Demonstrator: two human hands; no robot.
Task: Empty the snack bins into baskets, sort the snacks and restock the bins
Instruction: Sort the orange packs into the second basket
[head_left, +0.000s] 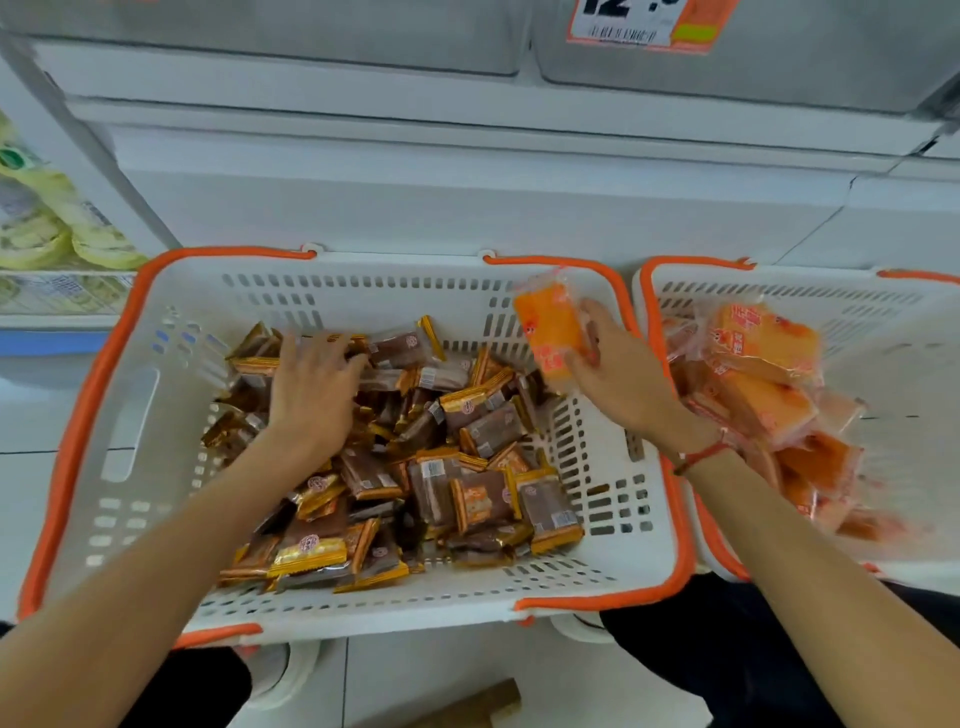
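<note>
shelf unit (467, 197): white, runs behind both baskets; orange price tag (649, 23) on the top edge, print blurred
left basket (119, 415): white plastic with orange rim, on the floor against the shelf, holds the brown packs
right basket (893, 364): same kind, touching the left basket's right side, partly cut off by the frame edge, holds the orange packs
brown packs (467, 467): loose heap, brown wrappers with gold ends, spread over the left basket's floor
orange packs (769, 395): piled along the right basket's left side
left hand (311, 395): palm down in the left basket, fingers spread and resting on the brown heap, nothing grasped
right hand (618, 374): above the left basket's right rim, fingers curled round one orange pack (550, 327), held upright; red cord on wrist
green packs (36, 228): stacked on a shelf at far left
</note>
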